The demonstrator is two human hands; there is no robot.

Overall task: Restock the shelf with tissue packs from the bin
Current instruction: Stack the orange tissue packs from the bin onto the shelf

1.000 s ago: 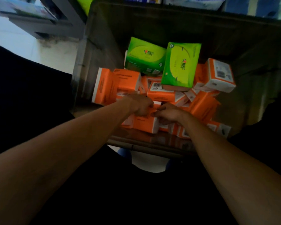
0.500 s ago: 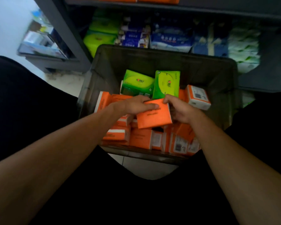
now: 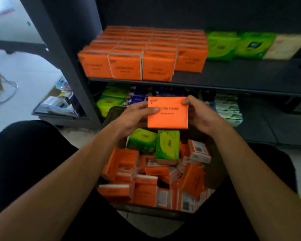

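Observation:
An orange tissue pack (image 3: 168,115) is held upright above the bin, its printed face toward me. My left hand (image 3: 134,117) pinches its left edge with the thumb on the front. My right hand (image 3: 201,113) grips its right edge. Below them the dark bin (image 3: 109,115) holds several loose orange packs (image 3: 146,186) and two green packs (image 3: 167,145). Above, the dark shelf (image 3: 233,75) carries rows of orange packs (image 3: 142,53) on the left and green packs (image 3: 233,46) to the right.
A lower shelf level behind the bin holds green packs (image 3: 109,100), blue packs and white-green packs (image 3: 229,108). The shelf's dark upright post (image 3: 66,54) stands at the left. My black-clad knees flank the bin. White floor and a low rack of items (image 3: 57,103) lie left.
Both hands have lifted the orange pack out of the bin and turned it upright. My view has tilted up, so the orange-stocked shelf is now visible.

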